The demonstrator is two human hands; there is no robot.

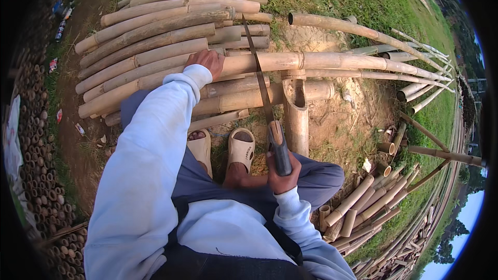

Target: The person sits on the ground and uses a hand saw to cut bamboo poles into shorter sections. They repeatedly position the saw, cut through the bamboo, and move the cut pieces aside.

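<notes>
My right hand is wrapped round the dark handle of a handsaw, held in front of my knees. Its long, tapering blade points away from me and crosses a thick bamboo pole; I cannot tell whether the teeth are in a cut. To the left of the blade, my left hand is closed over the same pole, its fingertips partly hidden. A short bamboo post with a notched, hollow top stands under the pole, just right of the saw.
Cut bamboo lengths lie side by side at the left and under the pole. Another long pole reaches away at the right. Short pieces are heaped at the lower right beside a bamboo frame. My sandalled feet are below the saw.
</notes>
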